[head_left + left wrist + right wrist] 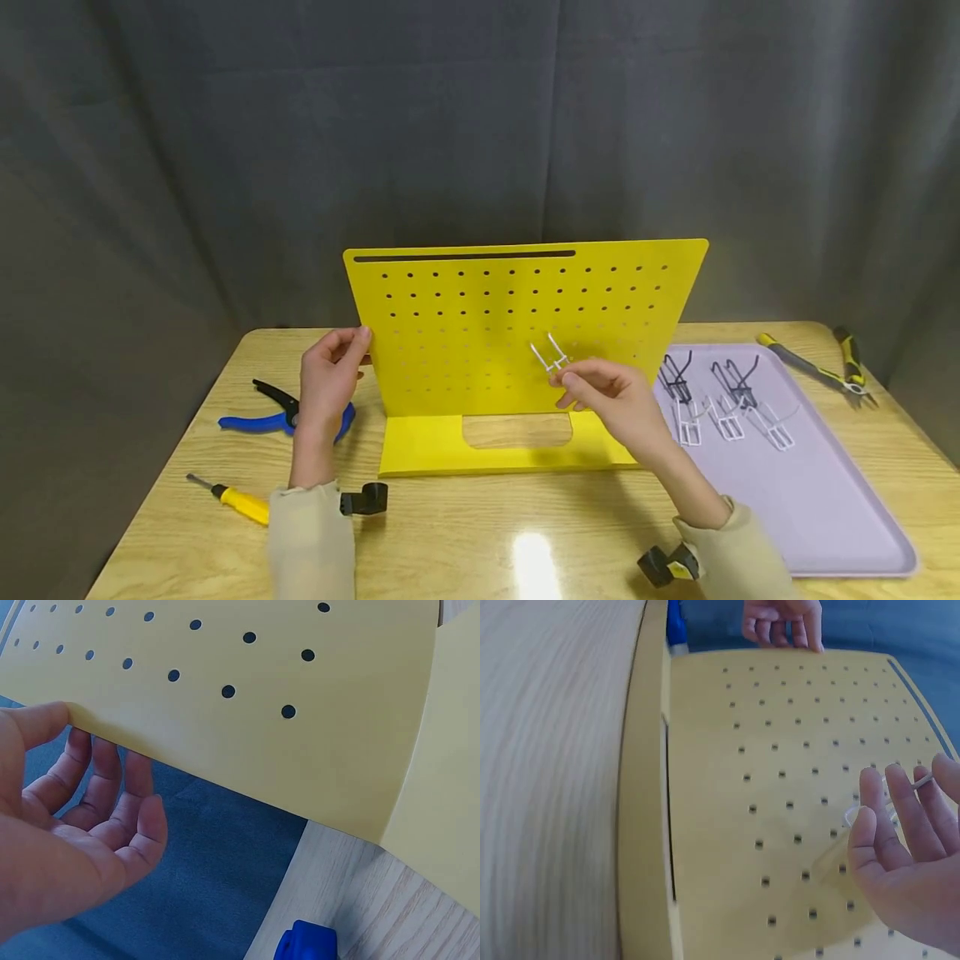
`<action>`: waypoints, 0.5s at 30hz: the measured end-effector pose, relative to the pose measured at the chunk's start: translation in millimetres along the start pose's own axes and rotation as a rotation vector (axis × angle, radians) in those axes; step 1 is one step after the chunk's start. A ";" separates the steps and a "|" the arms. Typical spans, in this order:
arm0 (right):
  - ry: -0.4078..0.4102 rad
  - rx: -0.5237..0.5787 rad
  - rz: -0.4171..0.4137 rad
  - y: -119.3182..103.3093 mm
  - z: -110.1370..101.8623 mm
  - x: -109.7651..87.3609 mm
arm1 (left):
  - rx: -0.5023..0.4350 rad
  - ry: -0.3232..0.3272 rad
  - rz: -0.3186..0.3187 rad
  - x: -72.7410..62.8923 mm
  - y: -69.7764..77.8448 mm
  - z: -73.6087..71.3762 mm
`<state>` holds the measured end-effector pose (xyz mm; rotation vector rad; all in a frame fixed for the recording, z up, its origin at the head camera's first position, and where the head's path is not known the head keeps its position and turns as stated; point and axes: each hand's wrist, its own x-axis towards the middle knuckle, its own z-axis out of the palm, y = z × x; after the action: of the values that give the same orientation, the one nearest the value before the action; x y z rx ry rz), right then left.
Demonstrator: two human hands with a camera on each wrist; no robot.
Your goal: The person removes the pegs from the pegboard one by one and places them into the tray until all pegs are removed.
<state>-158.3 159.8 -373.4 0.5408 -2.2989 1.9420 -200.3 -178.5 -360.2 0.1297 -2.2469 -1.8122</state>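
Observation:
A yellow metal pegboard [637,255] stands on the table, its panel leaning back above a flat base lip [420,450]. At its left edge, my left hand [327,383] grips the panel, thumb on the front and fingers behind, as the left wrist view also shows. My right hand [615,404] pinches a white wire pegboard hook [556,365] in front of the panel's right half. Two prongs of the hook point up toward the holes. In the right wrist view my fingers partly hide it.
A lilac tray [817,508] at right bears black wire hooks [677,387] and white wire hooks [729,427]. Pliers [817,371] with yellow-and-black handles lie beyond it. Left of the pegboard are a blue-handled cutter [255,424] and a yellow screwdriver [245,505]. A dark curtain [450,125] hangs behind.

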 end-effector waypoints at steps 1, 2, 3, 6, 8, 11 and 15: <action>0.013 -0.007 -0.002 1.5 -3.8 -2.0 | 0.002 0.002 0.002 0.3 -0.4 -0.3; 0.022 -0.011 -0.006 3.0 -7.7 -4.2 | 0.004 0.006 0.002 0.4 -0.7 -0.5; 0.029 -0.020 -0.008 4.5 -11.7 -6.6 | 0.005 0.010 0.001 0.5 -0.9 -0.7; 0.049 -0.044 -0.013 7.9 -24.4 -14.4 | 0.007 0.011 0.009 0.8 -0.8 -0.6; 0.049 -0.057 -0.018 9.0 -33.0 -20.1 | 0.006 0.011 0.003 0.5 -0.2 -0.4; 0.059 -0.084 -0.013 9.4 -44.9 -28.0 | 0.002 0.007 -0.004 0.3 0.7 -0.1; 0.094 -0.114 0.012 10.1 -60.0 -39.1 | -0.004 0.002 -0.013 -0.3 1.0 -0.2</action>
<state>-134.6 227.5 -382.7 0.4171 -2.3410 1.7871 -199.8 -178.5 -359.3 0.1456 -2.2455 -1.8221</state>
